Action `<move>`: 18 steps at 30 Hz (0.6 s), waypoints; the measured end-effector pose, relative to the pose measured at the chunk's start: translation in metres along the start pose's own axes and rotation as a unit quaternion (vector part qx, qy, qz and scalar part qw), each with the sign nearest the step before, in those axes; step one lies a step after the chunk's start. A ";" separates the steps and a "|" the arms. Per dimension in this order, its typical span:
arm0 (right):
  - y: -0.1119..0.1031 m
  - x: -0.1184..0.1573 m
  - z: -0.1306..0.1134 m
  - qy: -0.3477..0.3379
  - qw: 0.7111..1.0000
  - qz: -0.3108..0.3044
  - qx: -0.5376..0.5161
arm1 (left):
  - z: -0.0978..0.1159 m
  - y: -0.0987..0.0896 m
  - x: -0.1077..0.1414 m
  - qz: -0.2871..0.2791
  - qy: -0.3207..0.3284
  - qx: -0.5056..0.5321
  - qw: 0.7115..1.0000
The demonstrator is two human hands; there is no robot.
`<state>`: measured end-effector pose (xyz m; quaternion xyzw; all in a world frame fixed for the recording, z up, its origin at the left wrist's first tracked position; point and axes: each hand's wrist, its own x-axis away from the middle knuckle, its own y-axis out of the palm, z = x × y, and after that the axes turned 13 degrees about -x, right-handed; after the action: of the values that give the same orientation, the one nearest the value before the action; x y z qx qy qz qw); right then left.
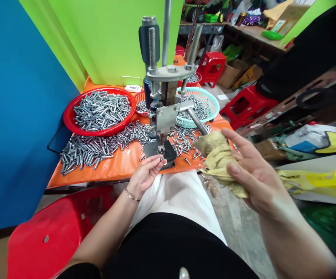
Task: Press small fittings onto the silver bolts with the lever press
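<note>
A hand press (168, 116) stands at the table's front edge, its small black base (170, 153) low down. My left hand (147, 172) is just in front of that base, with thumb and fingers pinched on a small metal part (163, 161) too small to name exactly. The press lever (197, 121) slants down to the right and ends in a handle wrapped in yellowish cloth (218, 155). Loosely wrapped round this cloth is my right hand (255, 174), thumb on the near side and index finger stretched along the top; the other fingers are mostly hidden.
Small metal sleeves and bolts fill a red basin (69, 112) and a turquoise basket (213, 102). More metal parts (86, 151) lie heaped on the orange tabletop (121, 164). Red stools (247, 104) stand to the right, a red chair (43, 236) at lower left, a blue panel (19, 97) beyond.
</note>
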<state>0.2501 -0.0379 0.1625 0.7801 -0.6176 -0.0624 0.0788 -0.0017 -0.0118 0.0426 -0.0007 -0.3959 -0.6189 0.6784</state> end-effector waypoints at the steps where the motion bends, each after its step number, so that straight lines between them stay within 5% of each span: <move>1: -0.002 0.000 0.000 -0.002 1.000 -0.003 -0.003 | -0.003 0.001 0.002 0.000 -0.015 0.013 1.000; 4: -0.006 -0.012 0.026 -0.012 0.999 -0.016 0.030 | -0.008 0.004 0.007 -0.011 -0.024 0.030 0.999; 11: -0.006 -0.085 0.143 -0.113 0.990 0.014 0.089 | -0.009 0.003 0.016 -0.109 0.065 -0.038 0.991; 16: 0.011 -0.073 0.147 -0.278 0.918 0.102 0.264 | -0.008 0.000 0.016 -0.128 0.053 -0.033 0.990; 18: 0.018 -0.056 0.139 -0.289 0.914 0.059 0.279 | -0.011 0.000 0.013 -0.145 0.046 -0.037 0.988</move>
<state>0.1926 0.0061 0.0296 0.6807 -0.6503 -0.1052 -0.3206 0.0032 -0.0285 0.0418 0.0606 -0.3371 -0.7244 0.5983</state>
